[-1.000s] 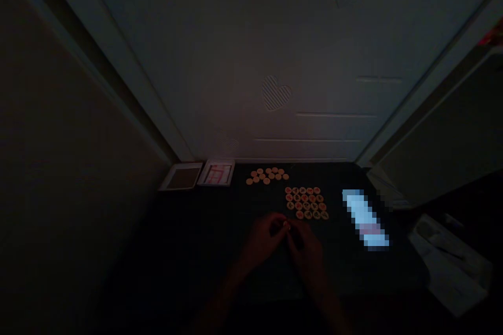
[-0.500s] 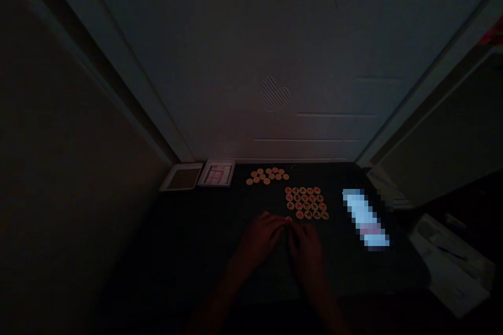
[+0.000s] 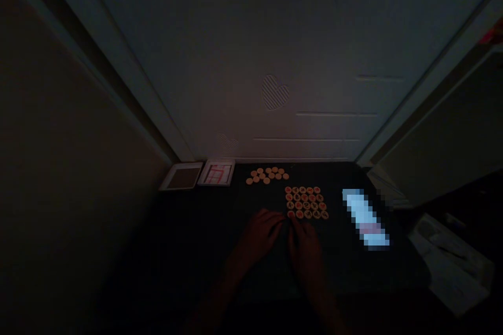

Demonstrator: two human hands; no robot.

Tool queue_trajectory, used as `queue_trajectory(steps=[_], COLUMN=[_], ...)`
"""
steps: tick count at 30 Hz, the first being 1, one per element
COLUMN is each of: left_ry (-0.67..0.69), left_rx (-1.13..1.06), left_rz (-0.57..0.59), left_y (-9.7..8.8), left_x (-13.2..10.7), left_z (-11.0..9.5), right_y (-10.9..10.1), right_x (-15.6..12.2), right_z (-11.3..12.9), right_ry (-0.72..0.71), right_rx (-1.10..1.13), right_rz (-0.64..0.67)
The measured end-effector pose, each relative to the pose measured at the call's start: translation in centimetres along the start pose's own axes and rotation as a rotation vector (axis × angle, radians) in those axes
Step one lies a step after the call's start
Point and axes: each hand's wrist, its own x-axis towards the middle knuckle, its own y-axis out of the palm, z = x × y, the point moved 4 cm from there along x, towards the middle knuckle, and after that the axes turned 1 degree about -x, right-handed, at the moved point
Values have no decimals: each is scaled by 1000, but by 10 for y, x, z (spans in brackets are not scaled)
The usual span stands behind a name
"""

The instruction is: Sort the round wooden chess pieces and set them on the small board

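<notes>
My right hand [image 3: 305, 241] has a fingertip on the near edge of a round wooden xiangqi piece [image 3: 291, 214] with a red mark. That piece lies flat at the near left corner of a block of marked xiangqi pieces [image 3: 306, 198], set in rows. Just left of it, my left hand [image 3: 264, 230] rests low over the table, fingers stretched forward and slightly bent, with nothing visible in them. Farther back lies a loose group of xiangqi pieces [image 3: 271, 176] with plain faces up. Dim light hides the undersides of both hands.
The dark table [image 3: 188, 241] meets a pale panel [image 3: 275, 131] with a heart relief at the back. Two shallow boxes, a tray with a brown inside [image 3: 183, 179] and a white box [image 3: 217, 174], sit back left. A bright pixelated object [image 3: 365, 219] lies at right.
The red-marked piece has moved slightly forward and right from between my fingertips into the corner of the front row. My left hand has drawn back a little to the left.
</notes>
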Motion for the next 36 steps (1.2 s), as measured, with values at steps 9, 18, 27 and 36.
queue_trajectory(steps=[9, 18, 27, 36], left_ry=[37, 97, 152, 45], left_rx=[181, 297, 302, 195], left_rz=[-67, 68, 87, 5], left_y=[-22, 3, -11, -22], left_x=[80, 120, 84, 46], left_z=[23, 39, 42, 45], right_y=[-8, -14, -16, -19], right_x=[3, 5, 6, 7], right_z=[0, 0, 1, 3], right_ry=[85, 131, 120, 113], right_rx=[133, 190, 214, 179], right_rz=[12, -17, -22, -33])
